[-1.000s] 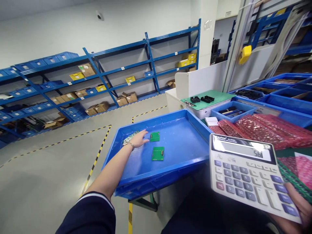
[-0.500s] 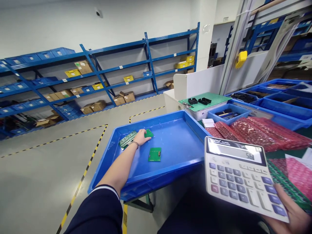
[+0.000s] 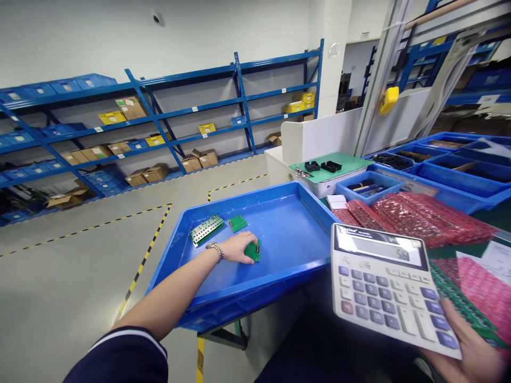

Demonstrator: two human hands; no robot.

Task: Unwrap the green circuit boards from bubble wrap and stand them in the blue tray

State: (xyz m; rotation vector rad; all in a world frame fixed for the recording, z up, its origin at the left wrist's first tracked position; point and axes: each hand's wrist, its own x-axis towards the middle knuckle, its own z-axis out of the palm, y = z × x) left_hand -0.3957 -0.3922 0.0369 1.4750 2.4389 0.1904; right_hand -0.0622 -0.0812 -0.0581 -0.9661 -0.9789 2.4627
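My left hand [image 3: 239, 248] is inside a large blue tray [image 3: 287, 234], its fingers closed over a green circuit board [image 3: 253, 252]. Thumb and fingertips sit at opposite edges of that board and hide part of it. Farther back in the tray lies another green circuit board [image 3: 238, 223], apart from the hand. Left of it, a long populated circuit board or stack of them [image 3: 206, 230] lies at an angle. At the lower right, my right hand [image 3: 469, 340] grips a white desk calculator [image 3: 379, 290] by its right side, with digits on its display.
Red bubble-wrap packs [image 3: 419, 215] and green circuit boards [image 3: 465, 303] lie on the bench at right. A blue bin [image 3: 369, 186] of tools and black parts [image 3: 329, 166] on a green mat stand behind. Blue shelving [image 3: 191, 111] lines the wall.
My left hand has moved from the rear green board toward the nearer one and now covers it. The rear board lies uncovered. The calculator stays in my right hand.
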